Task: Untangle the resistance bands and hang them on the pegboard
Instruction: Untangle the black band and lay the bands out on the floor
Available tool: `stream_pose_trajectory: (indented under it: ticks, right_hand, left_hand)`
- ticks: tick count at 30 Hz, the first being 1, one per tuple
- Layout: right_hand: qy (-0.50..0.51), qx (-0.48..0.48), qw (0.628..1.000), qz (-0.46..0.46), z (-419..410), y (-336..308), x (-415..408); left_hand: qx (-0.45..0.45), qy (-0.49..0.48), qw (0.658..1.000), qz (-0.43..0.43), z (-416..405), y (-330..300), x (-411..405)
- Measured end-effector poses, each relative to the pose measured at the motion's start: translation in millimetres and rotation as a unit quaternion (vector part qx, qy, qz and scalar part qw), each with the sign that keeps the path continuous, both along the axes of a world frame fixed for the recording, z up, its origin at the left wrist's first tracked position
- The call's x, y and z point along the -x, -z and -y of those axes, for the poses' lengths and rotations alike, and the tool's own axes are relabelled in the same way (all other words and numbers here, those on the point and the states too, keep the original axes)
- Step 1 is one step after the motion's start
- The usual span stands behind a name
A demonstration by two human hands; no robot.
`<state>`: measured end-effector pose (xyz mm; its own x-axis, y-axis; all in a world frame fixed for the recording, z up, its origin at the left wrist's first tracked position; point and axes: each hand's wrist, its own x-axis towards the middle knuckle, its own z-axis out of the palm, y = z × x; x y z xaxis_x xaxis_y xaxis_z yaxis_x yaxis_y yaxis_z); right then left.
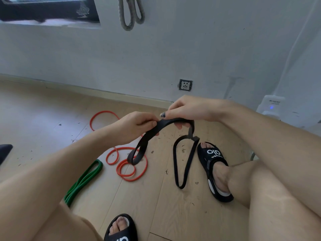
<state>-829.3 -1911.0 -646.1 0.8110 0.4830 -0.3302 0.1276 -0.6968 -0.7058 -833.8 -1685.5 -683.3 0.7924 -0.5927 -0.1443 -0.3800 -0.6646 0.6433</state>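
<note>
Both hands, left (pixel 137 125) and right (pixel 186 112), pinch the black band (pixel 171 121), held above the floor (pixel 52 119). Beside its hanging loop, a slipper (pixel 214 171) reads "olo".

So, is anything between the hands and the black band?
No. Both the left hand and the right hand already grip the black band; its loops hang free above the floor.

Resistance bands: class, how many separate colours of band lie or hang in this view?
4: black rubber band in both hands, orange band and green band on floor, grey band hanging on wall.
</note>
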Motion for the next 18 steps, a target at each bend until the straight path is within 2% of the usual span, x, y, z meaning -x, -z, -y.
stream_pose_trajectory:
  ticks: [3,7,13,18]
  right_hand:
    - [-0.005,-0.004,1.000,0.011,-5.2,1.3,0.3]
    - [0.025,-0.063,0.998,0.016,2.0,-2.1,-3.6]
    - [0.049,-0.087,0.995,0.006,11.3,-3.0,-7.0]
    - [0.063,-0.062,0.996,0.010,19.3,-2.8,-9.8]
  left_hand:
    - [0.028,-0.010,0.999,-0.025,0.6,-1.7,1.5]
    - [0.124,-0.032,0.986,-0.110,-3.0,-1.0,1.9]
    - [0.093,-0.027,0.989,-0.112,-2.0,-1.3,3.5]
    - [0.066,-0.032,0.995,-0.070,-7.7,-3.5,-1.7]
